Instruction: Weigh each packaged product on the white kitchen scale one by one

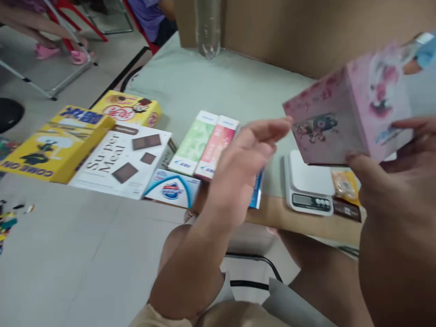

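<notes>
A pink cardboard box [335, 120] with printed flowers and a cartoon figure is raised and tilted above the right part of the table. My right hand [388, 181] grips its lower right side, the thumb on the bottom edge. Fingers stretched out, my left hand [238, 175] is open just left of the box; it looks a little blurred, and I cannot tell whether the fingertips touch the box. Beneath the box stands a white kitchen scale [309, 181]. Behind my left hand are a green-and-white carton [194, 143] and a red-and-white carton [218, 145], the latter partly hidden.
On the table's left lie a white Super Meal box [122, 159], two yellow boxes [57, 141] and a blue-and-white soap box [172, 190]. Small packets [345, 186] sit beside the scale. A clear plastic bottle [208, 32] stands by a cardboard panel [272, 36]. People sit nearby.
</notes>
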Motion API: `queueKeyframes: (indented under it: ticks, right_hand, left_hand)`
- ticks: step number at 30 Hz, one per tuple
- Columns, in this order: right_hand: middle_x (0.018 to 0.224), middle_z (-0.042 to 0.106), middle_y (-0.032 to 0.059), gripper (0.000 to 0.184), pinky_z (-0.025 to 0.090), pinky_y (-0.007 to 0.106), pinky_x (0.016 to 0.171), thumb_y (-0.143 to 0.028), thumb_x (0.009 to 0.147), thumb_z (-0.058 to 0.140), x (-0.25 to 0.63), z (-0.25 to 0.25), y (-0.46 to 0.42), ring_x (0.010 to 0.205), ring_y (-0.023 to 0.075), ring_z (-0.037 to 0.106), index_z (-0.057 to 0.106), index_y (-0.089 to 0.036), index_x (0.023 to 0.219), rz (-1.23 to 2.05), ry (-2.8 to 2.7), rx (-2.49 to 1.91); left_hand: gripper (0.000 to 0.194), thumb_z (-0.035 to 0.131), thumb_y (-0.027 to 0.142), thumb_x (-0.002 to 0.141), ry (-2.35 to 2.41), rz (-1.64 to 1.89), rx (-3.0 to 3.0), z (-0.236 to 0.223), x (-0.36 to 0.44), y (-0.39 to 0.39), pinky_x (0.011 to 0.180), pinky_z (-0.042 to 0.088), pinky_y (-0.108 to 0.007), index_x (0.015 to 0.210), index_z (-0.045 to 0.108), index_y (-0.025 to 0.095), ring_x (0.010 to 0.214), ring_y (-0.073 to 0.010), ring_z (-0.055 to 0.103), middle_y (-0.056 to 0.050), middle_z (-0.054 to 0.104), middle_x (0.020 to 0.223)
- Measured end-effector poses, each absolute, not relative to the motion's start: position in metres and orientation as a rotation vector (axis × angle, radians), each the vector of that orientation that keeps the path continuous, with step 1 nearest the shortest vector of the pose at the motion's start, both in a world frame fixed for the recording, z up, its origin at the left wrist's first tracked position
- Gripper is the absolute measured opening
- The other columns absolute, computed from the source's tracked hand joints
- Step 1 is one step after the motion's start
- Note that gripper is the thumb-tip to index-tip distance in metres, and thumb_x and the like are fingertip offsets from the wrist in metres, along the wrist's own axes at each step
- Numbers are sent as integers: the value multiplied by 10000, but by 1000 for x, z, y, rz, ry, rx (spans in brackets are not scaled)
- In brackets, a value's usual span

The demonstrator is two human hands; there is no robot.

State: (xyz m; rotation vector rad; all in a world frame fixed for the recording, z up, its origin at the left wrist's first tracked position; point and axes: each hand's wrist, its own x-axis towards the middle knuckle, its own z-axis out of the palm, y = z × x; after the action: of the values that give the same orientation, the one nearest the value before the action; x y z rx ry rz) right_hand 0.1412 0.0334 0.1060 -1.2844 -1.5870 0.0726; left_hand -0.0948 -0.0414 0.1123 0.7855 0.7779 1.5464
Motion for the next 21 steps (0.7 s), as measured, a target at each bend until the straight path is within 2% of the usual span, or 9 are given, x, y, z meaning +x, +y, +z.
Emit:
queueKeyframes:
  ticks: [3, 6, 8, 11, 14, 17, 21]
  right_hand:
    - [1144, 683, 119, 411, 539, 389, 582, -280, 627, 832, 195, 71, 14, 1120, 365, 686, 721, -333, 1019, 67, -1490, -1576]
    - [1207, 641, 151, 446, 603, 473, 745, -295, 609, 835, 216, 44, 6, 1248, 412, 620, 680, -286, 1028, 91, -1479, -1660]
    - [1238, 616, 153, 489, 602, 515, 820, -371, 657, 809, 222, 35, 4, 1237, 396, 606, 643, -266, 1105, 113, -1533, -1622]
    - [1257, 619, 131, 505, 551, 563, 970, -523, 835, 642, 233, 30, 5, 1199, 352, 614, 576, -264, 1263, 204, -1640, -1454]
    - [1284, 613, 115, 428, 468, 586, 1106, -502, 974, 399, 247, 24, 8, 1265, 340, 607, 559, -278, 1303, 167, -1528, -1284]
    - [1301, 622, 123, 373, 453, 562, 1156, -437, 976, 423, 252, 17, 9, 1329, 328, 594, 571, -261, 1269, 149, -1394, -1295]
    - [1392, 642, 157, 441, 467, 543, 1164, -410, 962, 483, 246, 19, 7, 1336, 319, 602, 523, -221, 1359, 385, -1512, -1384]
  left_hand:
    - [225, 623, 349, 885, 819, 1257, 838, 99, -27, -35, 1187, 495, -486, 1083, 656, 247, 1424, -331, 577, -59, 722, 1298]
    - [340, 652, 437, 898, 959, 1090, 864, 79, 21, -30, 1247, 393, -526, 1184, 637, 254, 1484, -364, 486, -87, 619, 1463]
    - [395, 655, 453, 898, 1015, 1091, 881, 67, 39, -26, 1266, 355, -513, 1238, 605, 259, 1506, -359, 450, -93, 547, 1535]
    - [369, 639, 404, 878, 1095, 1197, 959, 49, 52, -17, 1270, 346, -466, 1211, 575, 257, 1477, -306, 472, -94, 560, 1451]
    - [258, 607, 336, 848, 1189, 1287, 1010, 35, 58, -5, 1248, 378, -419, 1088, 549, 263, 1405, -247, 526, -65, 580, 1346]
    - [272, 633, 330, 841, 1212, 1349, 1005, 26, 64, 6, 1199, 436, -388, 1087, 532, 270, 1384, -237, 550, -60, 600, 1340]
    - [384, 716, 432, 848, 1224, 1373, 989, 28, 76, 15, 1176, 459, -376, 1172, 577, 280, 1414, -261, 542, -65, 643, 1369]
